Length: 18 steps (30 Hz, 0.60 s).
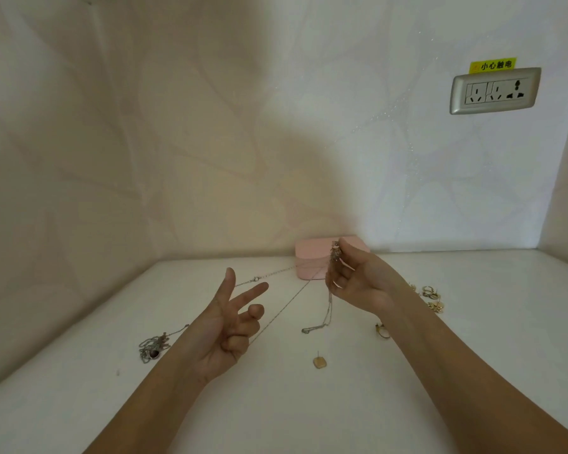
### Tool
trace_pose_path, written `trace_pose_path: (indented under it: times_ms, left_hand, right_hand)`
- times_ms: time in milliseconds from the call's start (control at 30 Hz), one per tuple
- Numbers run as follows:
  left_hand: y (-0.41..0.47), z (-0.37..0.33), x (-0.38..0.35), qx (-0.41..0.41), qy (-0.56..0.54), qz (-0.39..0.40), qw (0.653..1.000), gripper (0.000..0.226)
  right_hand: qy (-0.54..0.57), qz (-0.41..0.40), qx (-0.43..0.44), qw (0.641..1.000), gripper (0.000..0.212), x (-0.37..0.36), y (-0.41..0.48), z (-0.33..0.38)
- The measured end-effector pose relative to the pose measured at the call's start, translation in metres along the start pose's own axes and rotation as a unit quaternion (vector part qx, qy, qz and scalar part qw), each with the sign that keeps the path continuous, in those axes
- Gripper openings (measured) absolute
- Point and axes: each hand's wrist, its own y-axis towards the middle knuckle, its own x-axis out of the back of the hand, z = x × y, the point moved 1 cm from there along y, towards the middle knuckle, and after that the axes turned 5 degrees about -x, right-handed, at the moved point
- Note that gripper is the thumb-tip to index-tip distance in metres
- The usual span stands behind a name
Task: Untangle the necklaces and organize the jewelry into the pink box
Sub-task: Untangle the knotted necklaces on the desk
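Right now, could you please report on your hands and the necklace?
Right hand pinches necklace, raised. Left hand holds its chain taut. Pink box shut, behind hands. Second tangle, earrings lie loose.

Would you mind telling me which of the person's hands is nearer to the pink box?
The right. The right hand, pinching a necklace, is raised just in front of the pink box; the left hand is off to the box's left, closer to the person.
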Motion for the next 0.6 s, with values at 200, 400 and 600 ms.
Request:
trace_pose_path:
  times_ms: [200, 400, 600]
  left_hand:
    - [0.006, 0.003, 0.012, 0.007, 0.025, -0.065, 0.998, 0.042]
    - [0.004, 0.001, 0.015, -0.026, 0.274, -0.122, 0.954, 0.022]
    - [-0.003, 0.000, -0.004, -0.173, 0.344, -0.054, 0.921, 0.027]
  right_hand:
    - [-0.111, 0.094, 0.055, 0.988, 0.007, -0.008, -0.011, 0.002]
    - [-0.333, 0.165, 0.113, 0.921, 0.011, -0.024, -0.021, -0.011]
    - [-0.460, 0.138, 0.173, 0.860, 0.008, -0.029, -0.025, -0.022]
